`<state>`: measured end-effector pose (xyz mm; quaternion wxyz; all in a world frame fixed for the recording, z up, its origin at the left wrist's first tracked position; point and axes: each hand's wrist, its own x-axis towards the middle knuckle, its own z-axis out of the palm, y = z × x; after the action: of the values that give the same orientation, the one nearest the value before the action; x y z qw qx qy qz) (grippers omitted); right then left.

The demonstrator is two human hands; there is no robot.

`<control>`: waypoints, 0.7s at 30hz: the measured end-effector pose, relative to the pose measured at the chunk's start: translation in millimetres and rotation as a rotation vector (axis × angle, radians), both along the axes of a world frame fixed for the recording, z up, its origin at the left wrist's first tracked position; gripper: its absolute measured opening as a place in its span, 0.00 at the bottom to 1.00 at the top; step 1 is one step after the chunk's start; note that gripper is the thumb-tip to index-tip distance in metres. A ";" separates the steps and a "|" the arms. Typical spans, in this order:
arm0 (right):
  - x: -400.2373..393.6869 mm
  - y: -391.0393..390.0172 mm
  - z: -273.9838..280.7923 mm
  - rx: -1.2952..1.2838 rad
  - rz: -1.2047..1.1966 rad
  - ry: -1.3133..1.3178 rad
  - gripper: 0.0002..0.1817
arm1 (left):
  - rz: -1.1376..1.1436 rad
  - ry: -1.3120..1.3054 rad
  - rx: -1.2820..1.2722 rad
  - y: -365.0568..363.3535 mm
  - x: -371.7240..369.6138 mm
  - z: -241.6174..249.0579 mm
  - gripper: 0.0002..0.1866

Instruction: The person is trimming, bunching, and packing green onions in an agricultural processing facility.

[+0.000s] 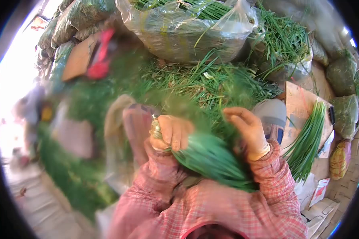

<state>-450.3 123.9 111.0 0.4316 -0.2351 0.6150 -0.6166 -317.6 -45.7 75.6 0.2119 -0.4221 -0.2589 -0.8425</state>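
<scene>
My left hand [169,132] is wrapped around the pale stem end of a bunch of chives [211,159]. The bunch's green leaves are blurred and trail down to the right across my lap. Right of it, my right hand [245,129] is raised with its fingers apart and nothing in them. Past that hand, another bundle of chives [309,141] lies on a cardboard sheet [295,103]. Loose green leaves [215,81] cover the ground in front of my hands.
A big clear plastic bag [187,36] full of chives stands ahead, with a heap of loose greens [285,38] to its right. Filled bags [87,14] are stacked at the back left. A bright pink item [99,65] is near a cardboard piece [79,55].
</scene>
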 end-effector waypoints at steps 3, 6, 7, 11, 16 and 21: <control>11.5 -3.0 3.7 -0.052 0.054 0.081 0.11 | -0.216 0.299 -0.255 -11.9 -15.7 7.3 0.06; 21.4 -9.8 20.9 -0.158 0.077 0.315 0.10 | 0.512 -0.756 0.177 34.5 22.9 35.4 0.11; 24.1 -11.2 25.2 -0.204 0.095 0.372 0.09 | 0.595 -0.929 0.216 38.1 23.8 40.8 0.12; 34.5 -17.8 51.1 -0.265 0.119 0.630 0.09 | 0.582 -1.130 0.116 34.9 21.1 52.2 0.10; 47.1 -36.6 52.0 -0.222 -0.009 1.311 0.13 | 0.779 -1.258 0.006 45.2 10.0 67.8 0.06; 42.1 -14.8 57.6 -0.337 0.276 0.084 0.04 | 0.718 -1.245 0.110 37.2 21.1 66.0 0.06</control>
<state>-408.2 109.1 168.6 0.4408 -0.4112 0.4827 -0.6353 -296.4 -8.6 141.6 0.3098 0.2588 -0.4115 -0.8171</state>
